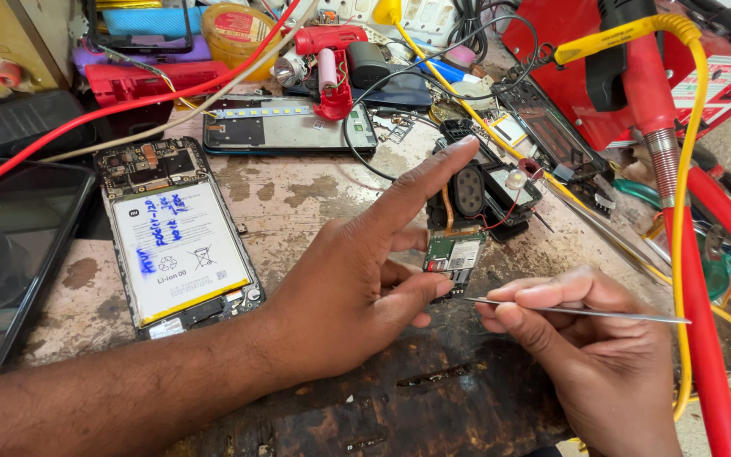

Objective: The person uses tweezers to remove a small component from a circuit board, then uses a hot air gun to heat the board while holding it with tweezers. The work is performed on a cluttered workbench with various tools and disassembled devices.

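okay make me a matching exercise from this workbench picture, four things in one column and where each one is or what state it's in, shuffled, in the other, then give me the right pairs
Things:
1. small green circuit board
2. metal tweezers
3. opened phone with white battery
4. dark phone screen

Places or states:
A. lying face up at the far left edge of the bench
B. pinched in the right hand, tip pointing at the board
C. held up by the left hand, wires running off it
D. lying back-off on the bench, left of the hands

Pairs: 1-C, 2-B, 3-D, 4-A
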